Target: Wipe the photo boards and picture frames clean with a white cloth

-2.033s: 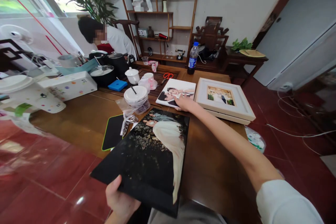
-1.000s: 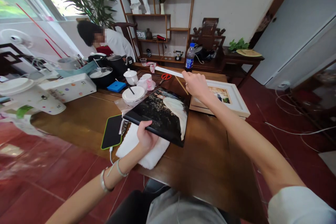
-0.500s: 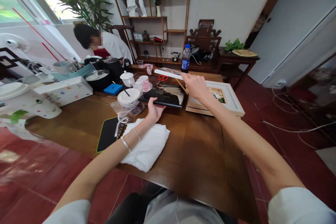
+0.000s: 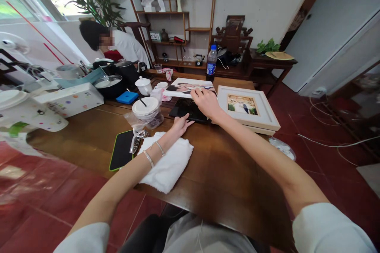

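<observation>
My left hand (image 4: 180,125) grips the near edge of a glossy black panel (image 4: 190,108), its thumb on top and other fingers stretched along the edge. Above that panel, my right hand (image 4: 206,102) pinches the near edge of a white-edged photo panel (image 4: 185,85), whose picture faces up. The photo panel tilts over the black one and hides its far part. To the right, a white picture frame (image 4: 264,104) with a small photo inside lies on another pale frame. A folded white towel (image 4: 170,166) rests on the table below my left hand.
The wooden table (image 4: 225,178) also bears a lidded white cup (image 4: 145,106) in a plastic bag, a black mat (image 4: 121,150), a blue box (image 4: 127,97) and a blue-capped bottle (image 4: 211,63). Across the table at left, a person (image 4: 127,45) leans down.
My right hand has lowered the photo panel and moved left, so its picture now shows above the black panel. My left hand and the black panel have shifted slightly right.
</observation>
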### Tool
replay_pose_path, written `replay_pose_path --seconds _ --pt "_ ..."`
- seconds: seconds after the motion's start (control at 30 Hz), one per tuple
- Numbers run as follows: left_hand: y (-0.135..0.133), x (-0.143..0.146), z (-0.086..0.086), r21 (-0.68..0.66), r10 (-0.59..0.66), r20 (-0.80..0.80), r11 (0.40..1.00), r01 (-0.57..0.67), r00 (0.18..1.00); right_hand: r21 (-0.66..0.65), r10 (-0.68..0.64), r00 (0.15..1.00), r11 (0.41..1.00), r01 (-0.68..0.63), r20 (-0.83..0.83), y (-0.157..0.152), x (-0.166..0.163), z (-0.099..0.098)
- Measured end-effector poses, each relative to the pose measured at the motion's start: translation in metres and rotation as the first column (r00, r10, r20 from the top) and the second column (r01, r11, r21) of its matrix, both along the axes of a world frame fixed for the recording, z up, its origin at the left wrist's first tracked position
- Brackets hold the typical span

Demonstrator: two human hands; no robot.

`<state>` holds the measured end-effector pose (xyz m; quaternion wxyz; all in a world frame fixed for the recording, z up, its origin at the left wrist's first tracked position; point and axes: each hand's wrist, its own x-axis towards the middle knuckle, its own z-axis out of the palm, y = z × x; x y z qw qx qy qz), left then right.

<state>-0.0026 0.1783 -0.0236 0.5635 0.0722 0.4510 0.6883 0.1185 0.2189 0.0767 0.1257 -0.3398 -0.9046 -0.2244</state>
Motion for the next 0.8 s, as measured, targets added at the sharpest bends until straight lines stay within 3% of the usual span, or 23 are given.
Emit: replay_pose_path --seconds 0.17,0.37,0.53,0.8 --pt "-0.001 0.001 -0.008 0.137 -0.107 -0.004 0.985 0.106 0.994 -0.026 -0.019 1.0 0.999 0.019 -0.006 0.004 -0.014 -0.031" --pt "0.001 0.0 -0.013 0.141 -0.117 0.003 0.983 0.116 0.993 -0.07 -0.028 1.0 0.997 0.029 0.013 0.007 -0.015 -0.057" --pt "0.004 0.0 -0.016 0.115 -0.102 0.0 0.988 0.101 0.995 -0.098 -0.04 0.999 0.994 0.04 0.005 0.006 -0.012 -0.07" --pt "0.005 -0.012 -0.007 0.243 -0.271 0.181 0.944 0.224 0.945 -0.193 -0.114 0.993 0.975 0.115 0.014 -0.01 -0.016 -0.075"
